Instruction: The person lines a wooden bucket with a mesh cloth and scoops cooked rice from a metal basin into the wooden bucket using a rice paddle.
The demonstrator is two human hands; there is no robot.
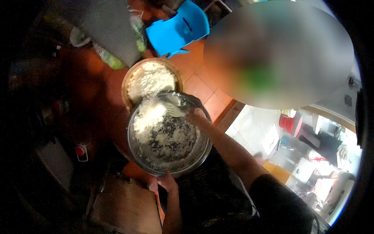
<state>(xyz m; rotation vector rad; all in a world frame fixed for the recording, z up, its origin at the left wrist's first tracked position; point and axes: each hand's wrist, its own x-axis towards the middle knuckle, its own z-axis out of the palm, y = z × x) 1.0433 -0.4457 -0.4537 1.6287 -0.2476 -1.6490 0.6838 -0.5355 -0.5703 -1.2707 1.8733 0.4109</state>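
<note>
A wide metal bowl (pixel 171 168) is in front of me, its far rim overlapping a round, wooden-rimmed container (pixel 125 84). White crumbly food (pixel 150 117) is heaped at the bowl's far left, with thinner bits stuck across its bottom. My left hand (pixel 167 182) grips the near rim; its fingers go partly out of sight beneath the bowl. Inside the right part of the bowl, my right hand (pixel 198 117) is closed on a pale fork-like utensil (pixel 175 110), its tines towards the heap. More of the white food (pixel 152 80) fills the wooden-rimmed container.
A blue plastic chair (pixel 177 29) stands beyond the container on the orange tiled floor (pixel 194 84). Plastic bags with green contents (pixel 113 61) lie at the upper left. A cluttered counter (pixel 286 156) is on the right, and a brown board-like surface (pixel 124 206) at lower left.
</note>
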